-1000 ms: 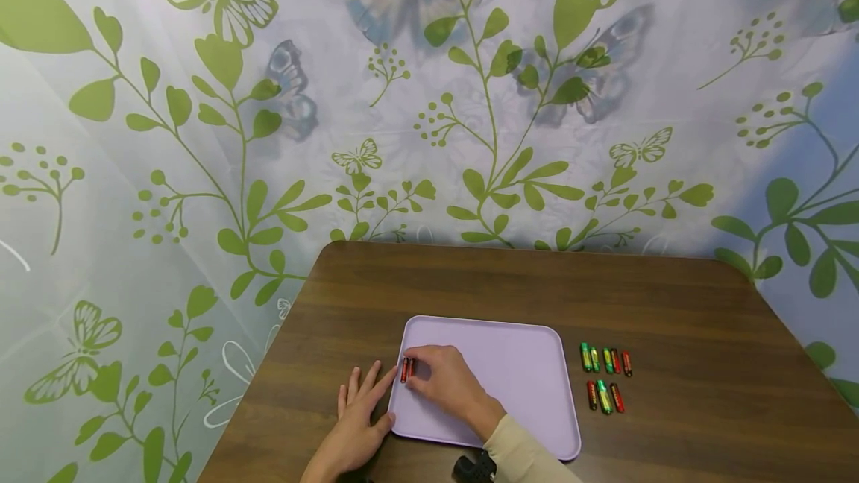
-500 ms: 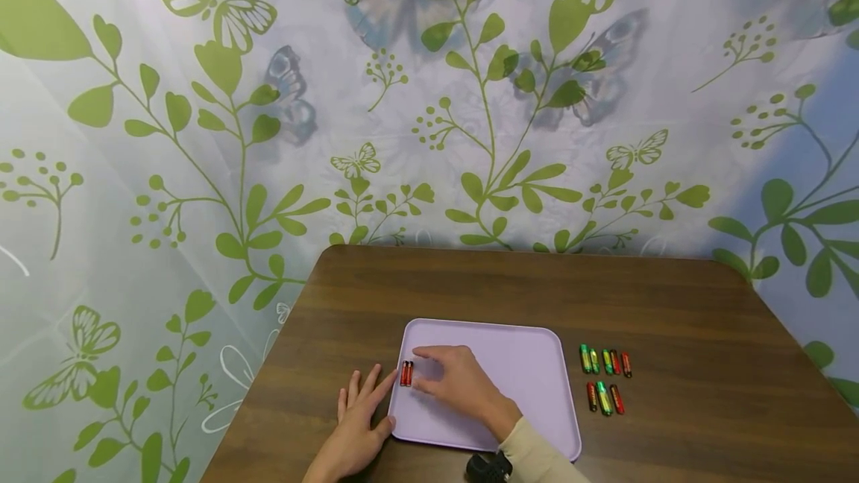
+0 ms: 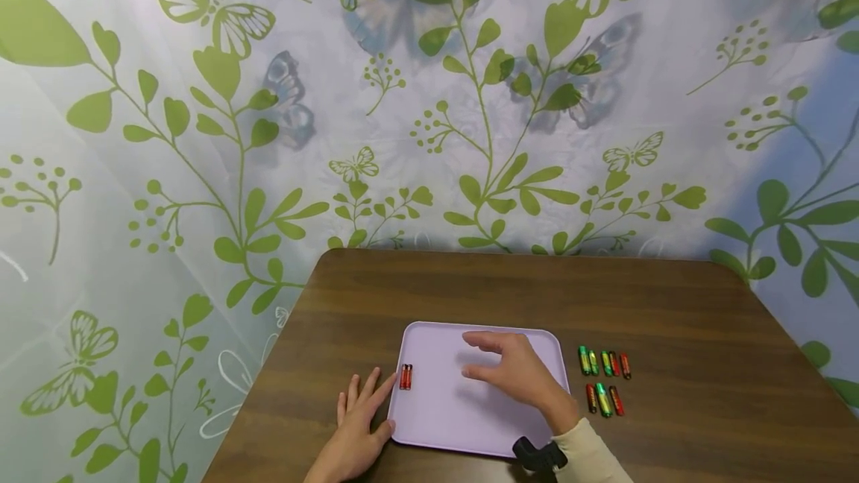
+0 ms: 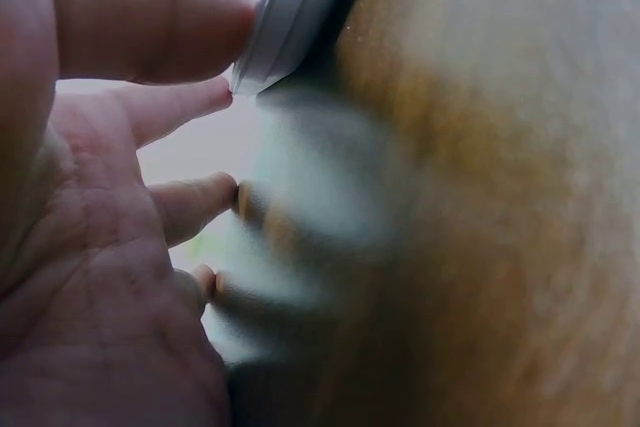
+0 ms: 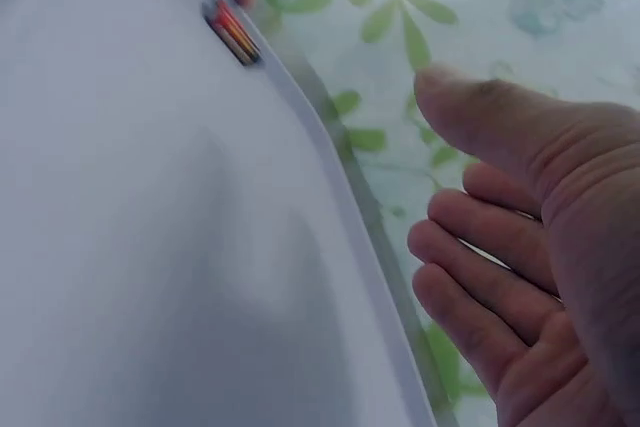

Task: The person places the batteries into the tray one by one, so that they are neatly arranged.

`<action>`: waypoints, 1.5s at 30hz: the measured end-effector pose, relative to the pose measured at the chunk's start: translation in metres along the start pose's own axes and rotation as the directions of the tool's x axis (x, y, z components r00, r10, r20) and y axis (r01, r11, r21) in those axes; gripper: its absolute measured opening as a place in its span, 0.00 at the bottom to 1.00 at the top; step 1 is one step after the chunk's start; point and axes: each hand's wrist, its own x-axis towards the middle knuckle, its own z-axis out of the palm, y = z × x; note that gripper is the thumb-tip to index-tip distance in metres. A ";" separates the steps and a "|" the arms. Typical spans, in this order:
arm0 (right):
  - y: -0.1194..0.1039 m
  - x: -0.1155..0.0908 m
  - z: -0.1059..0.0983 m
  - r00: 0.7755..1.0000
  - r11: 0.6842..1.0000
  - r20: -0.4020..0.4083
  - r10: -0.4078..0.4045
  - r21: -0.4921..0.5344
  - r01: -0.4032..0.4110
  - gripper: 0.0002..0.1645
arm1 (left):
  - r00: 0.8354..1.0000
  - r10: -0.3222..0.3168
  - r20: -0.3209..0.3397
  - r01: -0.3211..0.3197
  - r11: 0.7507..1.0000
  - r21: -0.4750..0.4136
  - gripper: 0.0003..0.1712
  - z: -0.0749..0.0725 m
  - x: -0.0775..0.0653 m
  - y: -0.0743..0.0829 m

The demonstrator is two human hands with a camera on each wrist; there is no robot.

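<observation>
A pale purple tray (image 3: 470,423) lies on the table, with two red batteries (image 3: 406,377) side by side at its left edge. My left hand (image 3: 357,423) rests at the tray's left side, fingers spread; in the left wrist view its thumb and a fingertip touch the tray's rim (image 4: 290,27). Over the right half of the tray hovers my right hand (image 3: 517,370), thumb and fingers apart and nothing between them. The right wrist view shows that hand (image 5: 530,247) with its palm bare, and the red batteries (image 5: 232,32) farther off near the tray's edge.
Right of the tray, several green and red batteries lie on the brown wooden table (image 3: 705,364) in two rows, a back row with a green battery (image 3: 584,360) and a front row with a red one (image 3: 617,400). A leaf-patterned curtain (image 3: 429,133) hangs behind the table.
My right hand has let go of the red batteries at the tray's left edge and moved right across the tray. The left hand has stayed at the tray's left side.
</observation>
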 end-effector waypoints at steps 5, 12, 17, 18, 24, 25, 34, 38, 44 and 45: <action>0.013 -0.016 -0.027 0.999 0.999 -0.012 0.044 0.015 -0.044 0.33 | 0.999 -0.034 0.027 0.033 0.999 0.019 0.42 -0.001 -0.001 0.002; 0.025 -0.037 -0.058 0.997 0.998 -0.029 0.065 0.001 -0.065 0.34 | 0.998 -0.046 0.041 0.046 0.999 0.009 0.41 -0.003 -0.002 0.004; 0.031 -0.053 -0.078 0.993 0.992 -0.024 0.118 -0.038 -0.119 0.34 | 0.999 0.045 0.008 -0.045 0.999 -0.027 0.42 0.001 -0.002 -0.005; 0.032 -0.056 -0.082 0.992 0.991 -0.026 0.121 -0.047 -0.122 0.34 | 0.999 0.050 0.006 -0.050 0.998 -0.028 0.43 0.001 -0.002 -0.006; 0.044 -0.077 -0.100 0.987 0.984 -0.064 0.145 -0.092 -0.150 0.35 | 0.999 -0.032 0.038 0.032 0.999 -0.002 0.42 -0.002 -0.003 0.005; 0.046 -0.081 -0.103 0.986 0.983 -0.068 0.151 -0.096 -0.157 0.35 | 0.998 -0.041 0.044 0.041 0.999 0.004 0.42 -0.003 -0.003 0.007; 0.056 -0.106 -0.127 0.981 0.964 -0.116 0.153 -0.201 -0.174 0.35 | 0.997 -0.059 0.051 0.058 0.998 0.032 0.42 -0.005 -0.002 0.009; 0.060 -0.115 -0.136 0.979 0.955 -0.116 0.168 -0.226 -0.190 0.34 | 0.997 -0.065 0.052 0.063 0.997 0.036 0.41 -0.005 -0.001 0.008; 0.067 -0.127 -0.146 0.974 0.935 -0.085 0.209 -0.273 -0.225 0.34 | 0.996 -0.074 0.056 0.071 0.996 0.049 0.42 -0.006 0.000 0.010; 0.068 -0.129 -0.147 0.975 0.932 -0.079 0.210 -0.286 -0.224 0.34 | 0.996 -0.074 0.057 0.072 0.996 0.049 0.42 -0.006 0.000 0.010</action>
